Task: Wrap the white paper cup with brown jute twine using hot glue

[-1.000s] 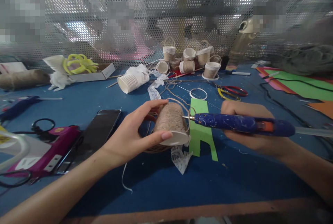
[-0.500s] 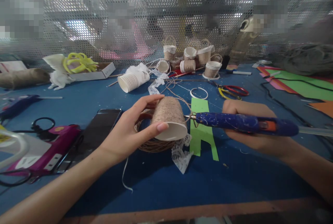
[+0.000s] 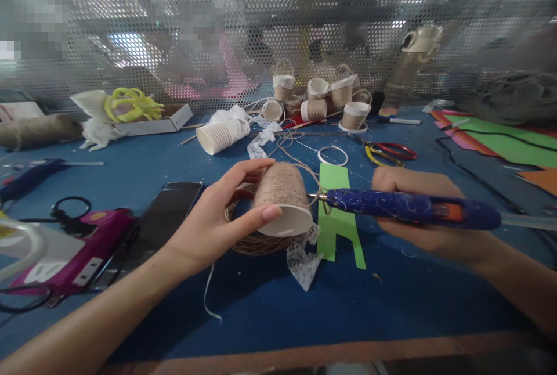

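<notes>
My left hand grips a paper cup wrapped in jute twine, tilted with its white rim toward me. My right hand is closed around a blue hot glue gun, whose metal tip points left at the cup's side. A loose strand of twine loops down beside that tip. Whether the tip touches the cup I cannot tell. Beneath the cup lies a brown coil of twine, partly hidden, with a scrap of white lace by it. A cut piece of green paper lies under the gun's nozzle.
Several twine-covered little baskets stand at the back, before a perforated metal screen. Stacked paper cups, scissors and a white ring lie nearer. On the left are a phone, a magenta power strip and another glue gun.
</notes>
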### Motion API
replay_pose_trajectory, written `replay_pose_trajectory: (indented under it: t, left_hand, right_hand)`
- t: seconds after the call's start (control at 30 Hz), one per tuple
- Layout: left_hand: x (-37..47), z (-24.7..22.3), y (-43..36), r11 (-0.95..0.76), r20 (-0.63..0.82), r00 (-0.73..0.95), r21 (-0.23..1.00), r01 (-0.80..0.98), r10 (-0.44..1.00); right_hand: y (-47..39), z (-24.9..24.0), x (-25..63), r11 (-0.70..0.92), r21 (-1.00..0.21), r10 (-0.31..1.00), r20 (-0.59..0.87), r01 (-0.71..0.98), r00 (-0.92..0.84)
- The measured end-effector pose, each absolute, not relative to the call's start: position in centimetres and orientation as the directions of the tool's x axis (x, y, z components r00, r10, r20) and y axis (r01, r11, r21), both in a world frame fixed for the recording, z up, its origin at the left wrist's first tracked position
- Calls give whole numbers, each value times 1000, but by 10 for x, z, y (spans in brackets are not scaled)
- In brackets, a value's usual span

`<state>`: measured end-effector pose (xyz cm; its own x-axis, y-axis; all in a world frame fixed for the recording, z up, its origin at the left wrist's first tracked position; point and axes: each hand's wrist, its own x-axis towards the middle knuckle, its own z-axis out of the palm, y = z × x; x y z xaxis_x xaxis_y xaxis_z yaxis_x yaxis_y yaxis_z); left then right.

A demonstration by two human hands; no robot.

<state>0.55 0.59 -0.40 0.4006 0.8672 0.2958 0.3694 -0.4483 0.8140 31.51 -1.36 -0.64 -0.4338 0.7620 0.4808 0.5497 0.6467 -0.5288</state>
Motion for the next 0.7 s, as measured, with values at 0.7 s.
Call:
replay_pose_trajectory:
  t: [0.7]
  left_hand:
    - [8,-4,6,-459,268,439,783,419,858]
  right_hand:
    - [-14,-5,317,682,-509,732,486,526,-478]
